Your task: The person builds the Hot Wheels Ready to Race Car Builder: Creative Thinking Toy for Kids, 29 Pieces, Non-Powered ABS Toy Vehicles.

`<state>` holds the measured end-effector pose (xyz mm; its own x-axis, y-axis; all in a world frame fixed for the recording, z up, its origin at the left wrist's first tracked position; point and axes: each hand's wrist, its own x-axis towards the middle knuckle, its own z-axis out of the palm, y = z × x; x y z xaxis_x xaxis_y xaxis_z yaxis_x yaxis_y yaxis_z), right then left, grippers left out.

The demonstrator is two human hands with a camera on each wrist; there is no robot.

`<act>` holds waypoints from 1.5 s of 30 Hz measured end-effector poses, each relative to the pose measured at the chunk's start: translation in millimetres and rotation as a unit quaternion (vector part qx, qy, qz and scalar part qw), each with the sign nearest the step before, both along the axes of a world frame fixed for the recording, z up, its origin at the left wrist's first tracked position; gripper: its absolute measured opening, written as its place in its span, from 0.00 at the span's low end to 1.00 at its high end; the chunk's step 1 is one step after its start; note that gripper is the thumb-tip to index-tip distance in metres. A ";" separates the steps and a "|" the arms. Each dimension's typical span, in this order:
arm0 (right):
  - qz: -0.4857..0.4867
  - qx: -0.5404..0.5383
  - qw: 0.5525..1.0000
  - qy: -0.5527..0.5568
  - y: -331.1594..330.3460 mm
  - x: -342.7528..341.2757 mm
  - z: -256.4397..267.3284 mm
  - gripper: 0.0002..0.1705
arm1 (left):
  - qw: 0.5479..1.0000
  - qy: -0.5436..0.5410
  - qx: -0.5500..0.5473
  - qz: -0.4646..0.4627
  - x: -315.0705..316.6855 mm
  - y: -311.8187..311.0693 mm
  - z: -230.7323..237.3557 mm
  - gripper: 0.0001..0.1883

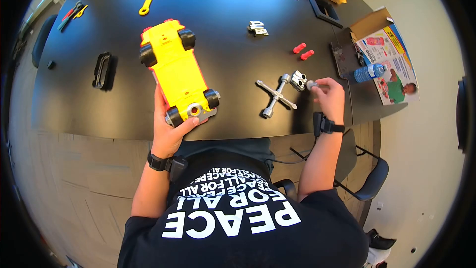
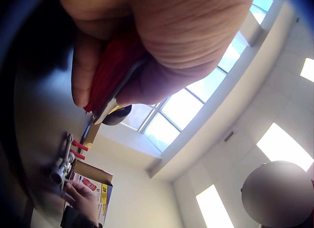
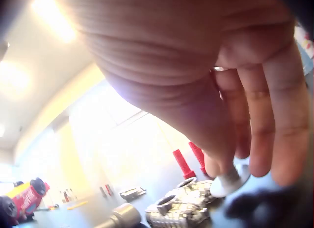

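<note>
Yellow underside up, the long red-sided toy car (image 1: 183, 72) sits clamped in the left hand (image 1: 167, 135), its long axis pointing away from the person and slanting left. Well to its right, the right hand (image 1: 329, 100) pinches a small grey disc-shaped piece (image 1: 311, 84) just beside the silver engine-like block (image 1: 298, 81).

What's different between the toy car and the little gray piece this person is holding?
The toy car is large; the gray piece is far smaller. The car is yellow underneath with black wheels; the piece is pale gray. The left hand grips the car; the right hand pinches the piece. Both are handheld.
</note>
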<state>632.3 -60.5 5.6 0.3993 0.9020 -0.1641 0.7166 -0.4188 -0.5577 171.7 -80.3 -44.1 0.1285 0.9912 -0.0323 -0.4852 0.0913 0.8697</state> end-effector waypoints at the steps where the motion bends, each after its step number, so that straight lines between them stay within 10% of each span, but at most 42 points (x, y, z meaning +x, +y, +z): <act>1: -0.007 0.127 0.985 0.118 -1.1 -5.3 -2.5 0.16 | 1.000 0.003 -0.002 0.011 -1.0 0.3 -3.1 0.64; 6: 0.087 0.340 0.837 0.420 -4.8 -73.6 17.9 0.09 | 0.999 0.035 0.019 0.003 -3.9 2.8 -9.4 0.63; 12: 0.258 0.216 0.822 0.459 -24.2 -198.4 22.1 0.19 | 0.999 0.031 0.010 0.003 -2.2 1.9 -6.5 0.65; 18: 0.345 0.144 0.880 0.292 -17.3 -238.3 25.1 0.14 | 0.994 0.090 0.063 0.013 -6.5 3.8 -19.3 0.67; 22: 0.456 0.251 0.837 0.168 -2.5 -252.3 15.3 0.15 | 0.980 0.163 0.109 0.022 -6.9 3.6 -13.5 0.67; 34: 0.309 0.318 0.880 0.171 -6.5 -225.8 20.0 0.09 | 0.999 0.030 0.028 0.005 -2.7 1.4 -4.3 0.66; 40: 0.496 0.208 0.824 0.175 -13.4 -193.6 -10.1 0.09 | 0.999 0.025 0.025 -0.006 -3.6 4.5 -10.5 0.66; 45: 0.197 0.278 0.940 -0.010 -29.9 -160.5 7.5 0.11 | 1.000 -0.003 0.021 -0.002 -0.2 2.1 -3.1 0.65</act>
